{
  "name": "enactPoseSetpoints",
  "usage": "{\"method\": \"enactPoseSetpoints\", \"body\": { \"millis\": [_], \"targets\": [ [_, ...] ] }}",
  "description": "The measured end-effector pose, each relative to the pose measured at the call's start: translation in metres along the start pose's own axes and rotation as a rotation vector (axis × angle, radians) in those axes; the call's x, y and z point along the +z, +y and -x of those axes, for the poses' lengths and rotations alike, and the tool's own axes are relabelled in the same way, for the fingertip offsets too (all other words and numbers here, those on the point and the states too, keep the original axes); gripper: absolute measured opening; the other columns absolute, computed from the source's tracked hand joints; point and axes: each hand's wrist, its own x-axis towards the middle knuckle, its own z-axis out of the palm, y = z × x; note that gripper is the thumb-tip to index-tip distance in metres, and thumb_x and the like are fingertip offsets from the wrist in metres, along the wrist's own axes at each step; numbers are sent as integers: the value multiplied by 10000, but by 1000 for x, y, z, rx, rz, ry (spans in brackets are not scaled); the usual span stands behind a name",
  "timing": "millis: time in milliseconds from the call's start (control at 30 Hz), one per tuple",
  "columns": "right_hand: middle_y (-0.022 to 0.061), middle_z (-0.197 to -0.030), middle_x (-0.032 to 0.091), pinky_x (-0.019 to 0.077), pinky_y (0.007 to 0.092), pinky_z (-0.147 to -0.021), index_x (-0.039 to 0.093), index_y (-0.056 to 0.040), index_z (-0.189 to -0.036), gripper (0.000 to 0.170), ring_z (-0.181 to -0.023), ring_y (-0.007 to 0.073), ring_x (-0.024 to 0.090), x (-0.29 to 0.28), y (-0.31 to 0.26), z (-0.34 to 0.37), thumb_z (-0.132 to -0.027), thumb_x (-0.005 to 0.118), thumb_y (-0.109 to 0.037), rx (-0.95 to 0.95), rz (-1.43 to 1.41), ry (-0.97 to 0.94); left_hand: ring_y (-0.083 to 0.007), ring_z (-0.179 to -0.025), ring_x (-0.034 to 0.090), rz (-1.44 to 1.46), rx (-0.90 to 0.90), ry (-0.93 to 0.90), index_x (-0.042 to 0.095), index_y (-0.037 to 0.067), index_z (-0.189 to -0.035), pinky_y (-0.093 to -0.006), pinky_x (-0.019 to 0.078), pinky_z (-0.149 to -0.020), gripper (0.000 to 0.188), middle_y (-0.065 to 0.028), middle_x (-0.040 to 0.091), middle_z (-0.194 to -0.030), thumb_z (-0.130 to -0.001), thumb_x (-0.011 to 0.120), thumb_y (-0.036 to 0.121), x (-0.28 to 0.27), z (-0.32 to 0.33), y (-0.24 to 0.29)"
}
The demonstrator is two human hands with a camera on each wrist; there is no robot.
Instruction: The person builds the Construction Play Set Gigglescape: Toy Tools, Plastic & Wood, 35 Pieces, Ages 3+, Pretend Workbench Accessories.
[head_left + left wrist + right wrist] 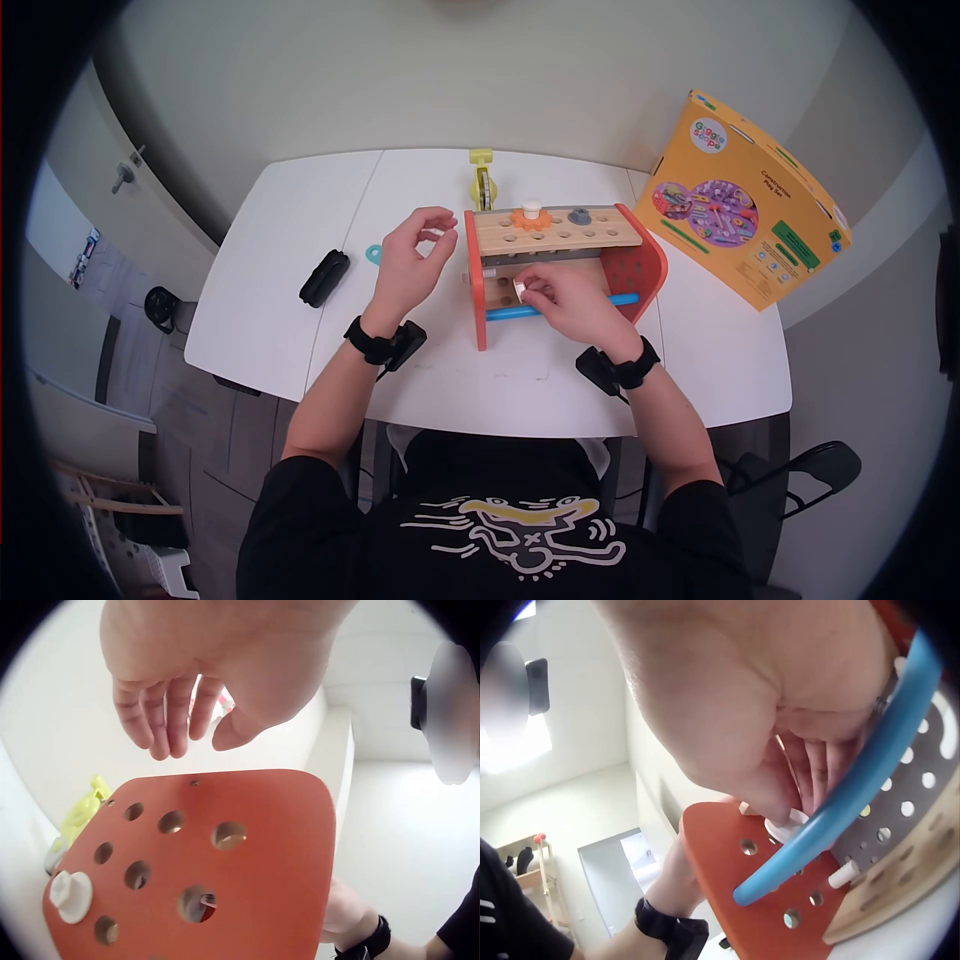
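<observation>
A toy workbench (pixel 558 235) with orange side panels and a wooden top stands on the white table. My right hand (pixel 570 303) reaches over its blue bar (pixel 844 791) and pinches a white round plastic piece (pixel 786 825) close to the inner face of the left panel. Fingers cover part of that piece. Outside the same panel, my left hand (pixel 217 660) hovers above its upper edge, fingers loosely bent and holding nothing. A white bolt (pixel 71 896) sits in one panel hole, its threaded shaft (pixel 844 874) poking out inside.
On the bench top are an orange gear (pixel 531 219) with a white knob and a grey piece (pixel 579 215). Behind stands a yellow-green toy tool (pixel 482 185). A black case (pixel 325 278) and a teal ring (pixel 374 254) lie left. A yellow box (pixel 745 200) stands right.
</observation>
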Motion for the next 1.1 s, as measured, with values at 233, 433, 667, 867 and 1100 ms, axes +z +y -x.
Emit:
{"method": "enactPoseSetpoints", "body": {
  "millis": [233,433,667,867,1100],
  "targets": [
    [169,-990,728,579,349,-830,638,53,-1129,231,-936,260,735,9,4,-33,-908,646,-15,94,140,-69,-199,-904,716,-199,-362,-341,689,15,-1119,-318,561,-795,232,-104,746,-991,-954,674,177,-4,6,-36],
    [174,-954,707,557,375,-825,609,44,-1060,193,-915,285,711,21,29,-54,-869,630,21,55,160,-19,-190,-861,723,-214,-524,-500,708,7,-1084,-318,560,-778,210,-101,749,-914,-964,654,171,0,7,-48],
    [192,-920,655,525,408,-783,596,29,-1029,200,-891,339,660,35,39,-69,-832,635,37,-21,261,-16,-167,-854,723,-21,-603,-509,694,-35,-1081,-303,557,-796,190,-106,750,-935,-961,648,105,1,6,-64],
    [210,-942,650,519,430,-782,604,39,-1038,204,-901,368,648,36,29,-70,-836,628,34,26,277,-31,-197,-913,735,-51,-526,-503,688,-35,-1102,-320,562,-846,210,-133,753,-963,-912,687,54,0,7,-65],
    [245,-998,666,526,437,-814,613,43,-1090,248,-956,402,651,37,35,-73,-842,610,31,60,297,-69,-226,-929,741,-22,-524,-465,682,-35,-1057,-326,571,-836,202,-168,758,-966,-861,710,9,2,10,-73]
  ]
}}
